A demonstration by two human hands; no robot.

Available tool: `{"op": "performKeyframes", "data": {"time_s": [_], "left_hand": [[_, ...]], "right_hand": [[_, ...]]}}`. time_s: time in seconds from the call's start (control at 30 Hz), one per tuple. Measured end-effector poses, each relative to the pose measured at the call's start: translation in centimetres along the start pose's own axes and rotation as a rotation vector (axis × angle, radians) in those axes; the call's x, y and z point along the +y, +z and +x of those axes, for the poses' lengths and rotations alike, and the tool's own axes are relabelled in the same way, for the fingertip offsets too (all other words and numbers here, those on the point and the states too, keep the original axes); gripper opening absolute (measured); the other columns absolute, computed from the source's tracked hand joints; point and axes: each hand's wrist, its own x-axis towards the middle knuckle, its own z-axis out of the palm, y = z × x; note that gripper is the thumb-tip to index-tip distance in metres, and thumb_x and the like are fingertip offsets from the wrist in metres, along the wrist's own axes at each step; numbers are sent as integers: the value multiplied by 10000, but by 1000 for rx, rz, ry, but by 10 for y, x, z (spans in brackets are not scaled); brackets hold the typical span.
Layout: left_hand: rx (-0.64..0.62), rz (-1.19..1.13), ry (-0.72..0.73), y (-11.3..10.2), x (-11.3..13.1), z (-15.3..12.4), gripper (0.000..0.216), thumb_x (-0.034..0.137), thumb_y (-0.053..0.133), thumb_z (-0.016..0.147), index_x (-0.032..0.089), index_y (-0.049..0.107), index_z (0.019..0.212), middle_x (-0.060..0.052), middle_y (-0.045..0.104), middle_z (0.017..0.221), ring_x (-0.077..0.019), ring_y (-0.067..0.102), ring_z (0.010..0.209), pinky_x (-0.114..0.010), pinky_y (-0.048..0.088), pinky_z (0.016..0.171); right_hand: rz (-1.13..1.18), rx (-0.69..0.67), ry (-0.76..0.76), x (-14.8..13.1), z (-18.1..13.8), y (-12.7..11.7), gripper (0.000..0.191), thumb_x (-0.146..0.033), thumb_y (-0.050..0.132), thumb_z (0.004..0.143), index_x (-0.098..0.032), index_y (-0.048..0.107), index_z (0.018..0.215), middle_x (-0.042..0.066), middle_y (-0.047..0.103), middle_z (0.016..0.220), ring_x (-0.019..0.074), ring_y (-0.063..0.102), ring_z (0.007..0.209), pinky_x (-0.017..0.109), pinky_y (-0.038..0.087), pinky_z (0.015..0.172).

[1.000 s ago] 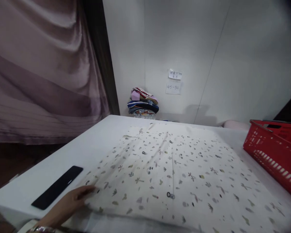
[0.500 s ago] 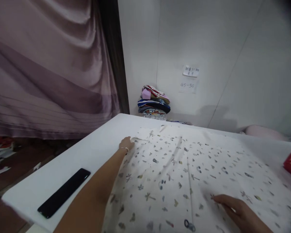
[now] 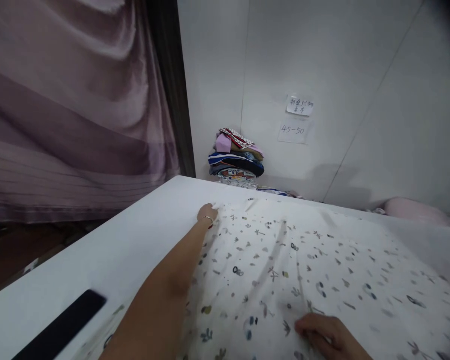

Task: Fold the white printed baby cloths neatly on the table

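Observation:
A white cloth [image 3: 322, 260] printed with small dark and coloured motifs lies spread over the white table [image 3: 135, 240]. My left arm stretches far across it, and my left hand [image 3: 207, 213] rests at the cloth's far left corner, fingers curled onto the corner. My right hand [image 3: 328, 337] lies on the near part of the cloth, at the bottom of the view, with its fingers curled against the fabric. I cannot see anything else in either hand.
A black flat phone [image 3: 60, 332] lies at the near left of the table. A stack of folded clothes [image 3: 236, 160] sits at the wall behind the table. A mauve curtain [image 3: 71, 110] hangs at the left. Paper notes [image 3: 298, 120] are stuck on the wall.
My left hand moved from the near left edge of the cloth out to its far left corner. My right hand came into view on the cloth. The red basket has left the view.

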Motion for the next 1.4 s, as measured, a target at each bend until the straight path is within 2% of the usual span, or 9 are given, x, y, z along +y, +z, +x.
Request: {"op": "performKeyframes", "data": {"time_s": [0.17, 0.27, 0.37, 0.5, 0.67, 0.97, 1.1, 1.23, 1.4], "left_hand": [[118, 36, 479, -5, 29, -109, 262, 183, 474, 775, 195, 535, 1030, -78, 544, 1154, -202, 493, 1084, -301, 403, 889], [-10, -7, 729, 7, 32, -199, 339, 118, 458, 754, 229, 496, 1072, -38, 550, 1113, -183, 517, 1028, -308, 434, 857], [-205, -151, 766, 24, 25, -270, 456, 53, 453, 698, 236, 481, 1115, -31, 534, 1128, -169, 532, 989, -292, 461, 814], [-301, -319, 702, 43, 21, -319, 461, 88, 487, 713, 213, 487, 1157, -48, 531, 1159, -181, 508, 1050, -328, 435, 912], [-286, -361, 697, 51, 34, -338, 314, 261, 538, 792, 210, 568, 1101, -62, 528, 1164, -202, 506, 1062, -362, 437, 925], [-215, -259, 875, 50, 50, -327, 374, 117, 569, 728, 241, 595, 1080, -49, 566, 1072, -202, 485, 1013, -359, 416, 882], [-205, -404, 712, 43, 55, -310, 167, 191, 496, 808, 215, 636, 896, -21, 602, 859, -156, 519, 863, -287, 416, 769], [-238, -478, 540, 44, 56, -301, 281, 313, 459, 844, 176, 554, 619, 12, 502, 641, -117, 475, 650, -235, 368, 609], [-260, -656, 406, 53, 55, -302, 200, 302, 522, 793, 172, 569, 648, 14, 514, 709, -102, 477, 666, -220, 363, 614]], "right_hand": [[581, 188, 184, -46, 39, 13, 385, -514, 536, 778, -292, 611, 1083, 57, 652, 1000, 251, 624, 839, 453, 510, 782], [1017, 297, 231, -63, 43, 31, 537, -464, 589, 781, -250, 470, 1259, 100, 584, 1161, 234, 595, 954, 401, 510, 775], [1292, 264, 190, -68, 24, 52, 463, -485, 525, 824, -229, 501, 1209, 88, 601, 1126, 217, 590, 945, 362, 513, 740], [1481, 259, 279, -61, -19, 69, 380, -483, 465, 854, -205, 555, 1097, 61, 650, 945, 186, 605, 802, 319, 513, 661], [1474, 267, 216, -60, -53, 69, 352, -210, 607, 750, -237, 545, 1095, 21, 645, 938, 141, 595, 750, 269, 494, 678], [1421, 262, 179, -63, -35, 62, 632, -42, 612, 588, -288, 525, 1164, -16, 629, 1013, 120, 587, 804, 256, 482, 736], [1403, 153, 130, -61, -19, 60, 644, -98, 633, 620, -281, 472, 1217, 1, 627, 996, 145, 599, 809, 324, 494, 749], [1319, 208, 143, -54, -8, 68, 612, -216, 670, 688, -278, 438, 1250, 22, 608, 1008, 156, 600, 806, 310, 506, 684], [1232, 217, 151, -36, -5, 82, 721, -243, 696, 683, -321, 360, 1316, 3, 580, 933, 146, 598, 763, 313, 508, 662]]}}
